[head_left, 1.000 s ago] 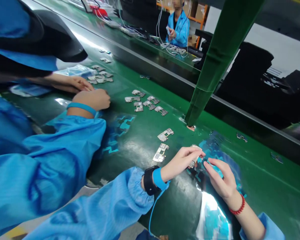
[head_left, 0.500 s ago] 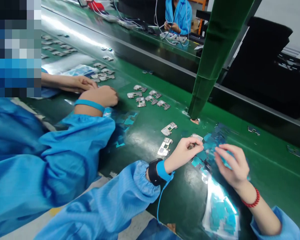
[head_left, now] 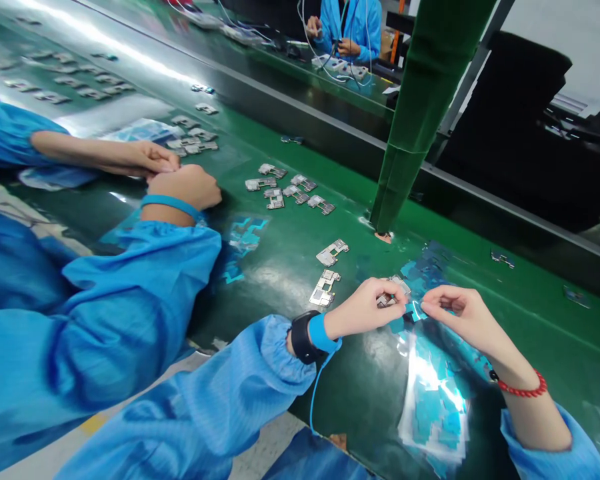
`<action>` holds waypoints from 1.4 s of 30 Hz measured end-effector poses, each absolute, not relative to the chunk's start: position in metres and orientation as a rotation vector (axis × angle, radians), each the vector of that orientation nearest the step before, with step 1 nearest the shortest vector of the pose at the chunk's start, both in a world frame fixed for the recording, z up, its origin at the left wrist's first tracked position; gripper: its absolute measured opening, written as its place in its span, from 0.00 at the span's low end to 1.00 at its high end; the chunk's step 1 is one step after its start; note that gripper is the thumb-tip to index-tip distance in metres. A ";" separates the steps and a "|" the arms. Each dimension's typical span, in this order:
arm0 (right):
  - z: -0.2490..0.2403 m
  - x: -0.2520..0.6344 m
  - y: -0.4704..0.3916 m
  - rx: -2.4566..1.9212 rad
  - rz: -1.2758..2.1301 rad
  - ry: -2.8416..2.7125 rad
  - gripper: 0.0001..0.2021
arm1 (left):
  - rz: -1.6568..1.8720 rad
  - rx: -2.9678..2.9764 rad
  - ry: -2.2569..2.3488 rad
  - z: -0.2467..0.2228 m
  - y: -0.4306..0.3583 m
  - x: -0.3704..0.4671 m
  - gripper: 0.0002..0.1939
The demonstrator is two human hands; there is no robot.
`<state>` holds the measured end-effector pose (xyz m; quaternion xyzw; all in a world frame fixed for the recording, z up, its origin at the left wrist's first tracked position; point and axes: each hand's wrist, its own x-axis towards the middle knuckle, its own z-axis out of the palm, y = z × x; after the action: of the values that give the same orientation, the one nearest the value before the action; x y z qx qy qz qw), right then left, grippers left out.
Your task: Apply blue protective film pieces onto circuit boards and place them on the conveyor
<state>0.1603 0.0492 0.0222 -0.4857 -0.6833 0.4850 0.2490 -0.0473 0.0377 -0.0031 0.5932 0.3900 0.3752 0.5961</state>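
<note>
My left hand (head_left: 365,307), with a blue wrist strap and a black band, is closed on a small phone circuit board (head_left: 400,285), which its fingers partly cover. Close by on the right, my right hand (head_left: 463,317), wearing a red bead bracelet, pinches a small piece of blue film (head_left: 419,310) between thumb and forefinger. The film lies between both sets of fingertips, by the board's edge; whether it touches the board I cannot tell. Two loose circuit boards (head_left: 325,288) rest on the green table left of my left hand.
Sheets of blue film pieces (head_left: 433,413) lie in front of my hands, more film (head_left: 430,263) behind. Several boards (head_left: 296,193) are grouped farther back. A green post (head_left: 405,147) rises from the table. At left, a co-worker's hands (head_left: 180,187) work close together; another person (head_left: 350,30) sits opposite.
My right hand has come left and closed its fingers on blue film near my left hand. My left hand has shifted slightly with the board. The view has turned a little.
</note>
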 end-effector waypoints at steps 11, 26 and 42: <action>0.025 0.182 0.058 -1.336 1.105 -1.622 0.11 | 1.000 0.861 0.923 -0.009 0.042 -0.047 0.26; -0.027 0.156 0.059 -1.120 1.711 -1.106 0.16 | 0.964 0.774 0.991 -0.023 0.042 -0.036 0.24; -0.061 0.175 0.071 -1.084 1.783 -1.027 0.10 | 1.082 0.821 0.960 -0.031 0.044 -0.033 0.29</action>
<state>0.1752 0.0707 -0.0608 -0.4278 -0.4053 0.7037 0.3969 -0.0330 0.0444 -0.0305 0.3648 0.4265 0.4807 0.6737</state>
